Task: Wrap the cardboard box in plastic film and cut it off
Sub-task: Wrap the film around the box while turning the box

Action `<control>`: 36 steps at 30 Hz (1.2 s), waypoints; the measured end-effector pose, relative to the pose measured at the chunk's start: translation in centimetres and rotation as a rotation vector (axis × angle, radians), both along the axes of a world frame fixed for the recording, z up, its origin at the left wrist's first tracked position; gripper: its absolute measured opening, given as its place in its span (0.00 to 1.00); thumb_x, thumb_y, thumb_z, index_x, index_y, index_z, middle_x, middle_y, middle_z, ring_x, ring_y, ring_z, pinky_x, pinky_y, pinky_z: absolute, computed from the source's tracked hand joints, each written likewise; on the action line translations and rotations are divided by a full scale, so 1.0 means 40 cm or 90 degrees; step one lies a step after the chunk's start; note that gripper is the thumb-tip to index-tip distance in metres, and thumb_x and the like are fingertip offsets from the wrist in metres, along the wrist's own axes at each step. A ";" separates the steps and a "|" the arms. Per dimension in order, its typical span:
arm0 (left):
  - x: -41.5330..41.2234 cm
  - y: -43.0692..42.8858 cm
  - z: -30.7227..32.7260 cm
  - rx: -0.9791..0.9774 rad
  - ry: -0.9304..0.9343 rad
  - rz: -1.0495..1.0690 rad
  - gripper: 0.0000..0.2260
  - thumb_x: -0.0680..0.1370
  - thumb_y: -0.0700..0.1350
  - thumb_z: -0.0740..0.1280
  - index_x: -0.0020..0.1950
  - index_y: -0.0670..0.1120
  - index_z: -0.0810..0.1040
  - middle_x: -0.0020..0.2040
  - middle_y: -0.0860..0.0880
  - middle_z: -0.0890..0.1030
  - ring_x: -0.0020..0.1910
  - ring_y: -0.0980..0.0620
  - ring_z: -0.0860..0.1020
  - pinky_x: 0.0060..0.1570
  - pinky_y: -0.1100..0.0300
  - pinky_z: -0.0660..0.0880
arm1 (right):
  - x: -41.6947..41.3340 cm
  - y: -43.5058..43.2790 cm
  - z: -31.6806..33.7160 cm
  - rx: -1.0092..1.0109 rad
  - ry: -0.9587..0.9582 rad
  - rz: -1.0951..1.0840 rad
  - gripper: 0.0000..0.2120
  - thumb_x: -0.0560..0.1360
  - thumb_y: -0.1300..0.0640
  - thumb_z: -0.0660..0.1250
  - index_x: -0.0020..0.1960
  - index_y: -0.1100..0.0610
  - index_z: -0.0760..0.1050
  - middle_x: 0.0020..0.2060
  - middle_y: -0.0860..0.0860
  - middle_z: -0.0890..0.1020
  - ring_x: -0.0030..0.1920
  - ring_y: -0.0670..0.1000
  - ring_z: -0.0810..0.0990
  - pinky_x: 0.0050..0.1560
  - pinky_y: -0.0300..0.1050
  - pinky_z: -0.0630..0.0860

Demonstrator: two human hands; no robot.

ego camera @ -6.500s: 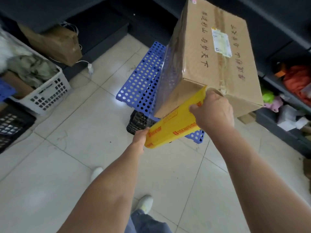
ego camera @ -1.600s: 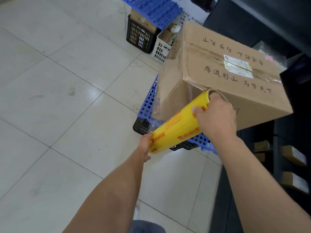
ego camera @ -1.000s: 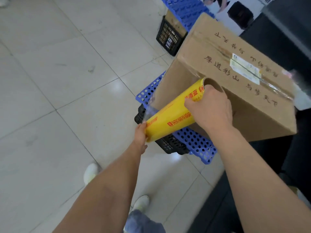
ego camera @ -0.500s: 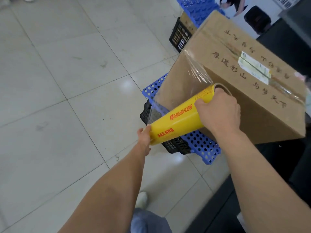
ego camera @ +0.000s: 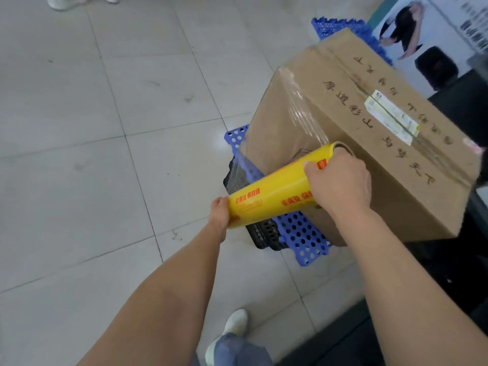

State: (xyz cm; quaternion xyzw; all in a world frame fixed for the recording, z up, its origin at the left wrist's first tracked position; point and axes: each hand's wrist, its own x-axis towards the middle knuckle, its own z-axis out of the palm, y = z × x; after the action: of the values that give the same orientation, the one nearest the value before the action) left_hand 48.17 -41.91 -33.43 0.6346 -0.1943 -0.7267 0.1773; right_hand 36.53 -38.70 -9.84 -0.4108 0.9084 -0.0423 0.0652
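The right hand (ego camera: 338,183) clamps the upper end of the yellow film roll (ego camera: 269,196) and the left hand (ego camera: 220,213) grips its lower end, probably to pull the sheet evenly. Just beyond the right hand, the cardboard box (ego camera: 369,154) sits on a blue perforated panel (ego camera: 298,231). Plastic film (ego camera: 298,112) stretches taut from the roll to the box's corner.

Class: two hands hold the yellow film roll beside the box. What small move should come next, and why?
Probably carry the yellow roll round the cardboard box, keeping tension: the film stretches from the box's corner to the roll, not yet cut, with the right hand gripping its upper end and the left hand its lower end.
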 end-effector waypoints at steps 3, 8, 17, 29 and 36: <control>-0.039 0.071 0.003 -0.007 0.005 0.014 0.21 0.81 0.55 0.53 0.72 0.50 0.62 0.70 0.45 0.66 0.67 0.45 0.66 0.66 0.47 0.62 | -0.029 0.038 0.016 -0.009 0.018 0.040 0.23 0.76 0.40 0.61 0.53 0.61 0.71 0.51 0.60 0.79 0.53 0.62 0.76 0.44 0.50 0.67; -0.059 0.168 0.008 0.029 -0.004 0.131 0.23 0.79 0.56 0.58 0.72 0.52 0.59 0.71 0.44 0.64 0.67 0.42 0.65 0.66 0.44 0.63 | -0.072 0.111 0.010 0.013 -0.010 0.085 0.19 0.74 0.48 0.64 0.56 0.61 0.70 0.52 0.60 0.78 0.53 0.62 0.75 0.45 0.49 0.68; -0.100 0.232 0.020 0.033 -0.002 0.102 0.21 0.79 0.55 0.61 0.67 0.47 0.62 0.60 0.45 0.67 0.54 0.46 0.65 0.55 0.50 0.66 | -0.110 0.179 0.033 0.021 0.009 0.076 0.24 0.76 0.44 0.64 0.60 0.62 0.70 0.54 0.60 0.78 0.54 0.62 0.76 0.42 0.47 0.65; -0.134 0.277 0.060 -0.010 -0.015 0.113 0.21 0.80 0.53 0.60 0.70 0.45 0.67 0.66 0.43 0.70 0.56 0.46 0.68 0.52 0.52 0.65 | -0.133 0.208 0.040 0.037 0.018 0.117 0.19 0.78 0.50 0.62 0.62 0.62 0.69 0.57 0.60 0.77 0.56 0.61 0.76 0.48 0.49 0.71; -0.236 0.349 0.051 0.006 0.011 0.242 0.17 0.81 0.53 0.56 0.65 0.44 0.70 0.66 0.42 0.70 0.60 0.45 0.69 0.59 0.53 0.64 | -0.223 0.218 0.030 0.060 0.030 0.246 0.25 0.77 0.42 0.62 0.59 0.62 0.73 0.55 0.59 0.79 0.55 0.61 0.77 0.47 0.51 0.72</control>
State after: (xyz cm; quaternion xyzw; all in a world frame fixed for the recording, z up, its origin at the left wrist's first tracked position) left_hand 38.74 -27.96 -31.37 0.6542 -0.0659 -0.6867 0.3101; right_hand 27.60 -29.98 -8.64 -0.5750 0.8148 0.0233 0.0702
